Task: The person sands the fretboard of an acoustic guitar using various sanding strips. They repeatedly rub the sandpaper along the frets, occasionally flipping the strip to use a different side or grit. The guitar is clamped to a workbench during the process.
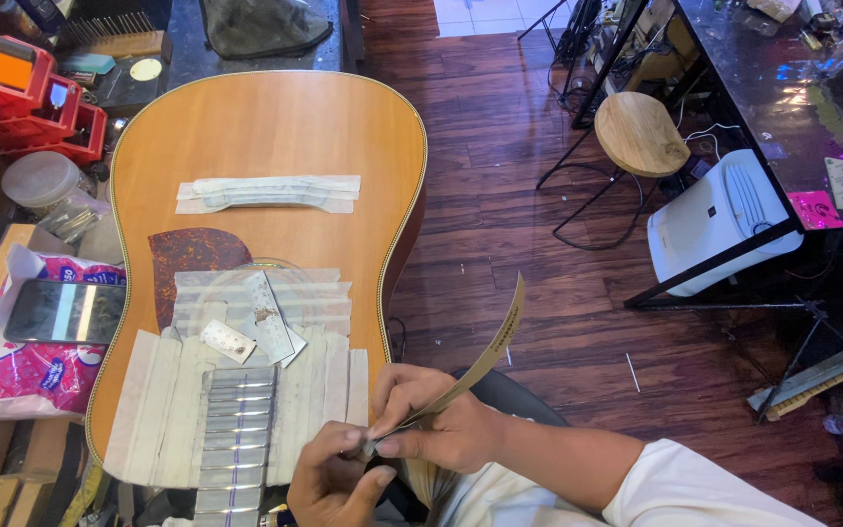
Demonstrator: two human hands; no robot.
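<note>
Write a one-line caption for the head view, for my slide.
Both hands, left hand and right hand, pinch a thin bent strip beside a taped acoustic guitar.

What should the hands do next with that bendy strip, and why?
Probably lower the strip onto the taped frets. The right hand pinches its near end, the left hand touches that end too, and the strip curves up in the air, off the guitar. What it is cannot be told.
</note>
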